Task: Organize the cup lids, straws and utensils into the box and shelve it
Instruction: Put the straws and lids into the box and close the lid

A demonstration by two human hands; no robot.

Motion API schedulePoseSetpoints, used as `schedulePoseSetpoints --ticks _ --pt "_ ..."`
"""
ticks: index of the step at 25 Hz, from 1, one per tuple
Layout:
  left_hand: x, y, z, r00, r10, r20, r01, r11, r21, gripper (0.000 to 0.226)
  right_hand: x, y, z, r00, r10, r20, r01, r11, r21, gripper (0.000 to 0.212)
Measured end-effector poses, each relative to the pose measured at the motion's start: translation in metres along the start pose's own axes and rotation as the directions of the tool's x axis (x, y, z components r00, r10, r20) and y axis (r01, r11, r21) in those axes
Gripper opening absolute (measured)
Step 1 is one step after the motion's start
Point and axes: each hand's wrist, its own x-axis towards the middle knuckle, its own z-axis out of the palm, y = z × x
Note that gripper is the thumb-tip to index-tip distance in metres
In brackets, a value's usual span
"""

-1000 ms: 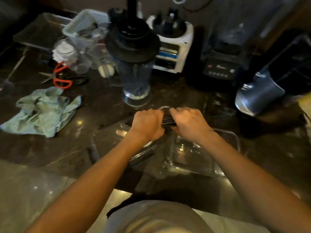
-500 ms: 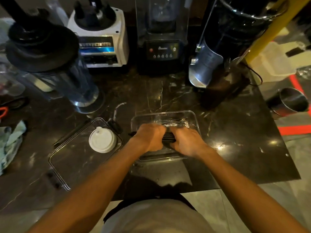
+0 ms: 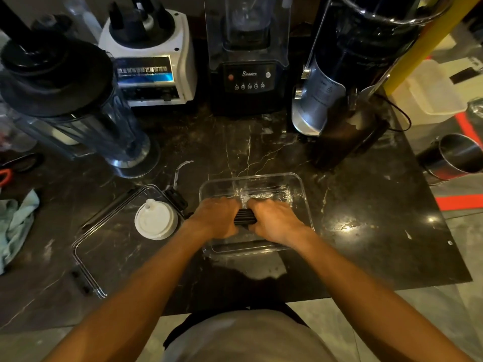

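Note:
A clear plastic box (image 3: 303,197) sits on the dark marble counter in front of me. My left hand (image 3: 215,218) and my right hand (image 3: 274,220) are side by side inside it, both closed around a bundle of black straws (image 3: 244,218); only the bundle's middle shows between the fists. Crinkled clear wrapping (image 3: 264,195) lies at the box's far side. To the left, the box's clear lid (image 3: 104,257) lies flat on the counter, with a white cup lid (image 3: 156,220) resting on it.
Behind the box stand a blender jug (image 3: 78,113), a white machine (image 3: 154,61), a black blender (image 3: 248,56) and a grinder (image 3: 339,82). A blue cloth (image 3: 15,226) and scissors (image 3: 18,165) lie far left. The counter edge (image 3: 444,231) runs at right, a steel cup (image 3: 457,155) beyond it.
My view swung to the right. Both hands brought the straw bundle from above the box's edge down into the box. Over the last half second they have barely moved.

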Motion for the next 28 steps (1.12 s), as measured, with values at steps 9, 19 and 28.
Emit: schedulePoseSetpoints --ticks 9,19,28 --pt "0.024 0.039 0.027 0.997 0.076 0.018 -0.072 0.986 -0.152 0.030 -0.021 0.040 -0.006 0.991 0.067 0.119 -0.058 0.995 -0.078 0.031" --pt "0.023 0.026 0.056 0.997 0.034 0.063 -0.003 0.899 -0.438 0.054 -0.017 0.040 -0.002 0.937 0.157 0.312 -0.111 0.981 -0.159 0.028" --pt "0.016 0.004 0.054 0.995 0.063 0.077 -0.026 0.912 -0.410 0.041 -0.017 0.039 -0.005 0.940 0.156 0.304 -0.074 0.961 -0.265 0.036"
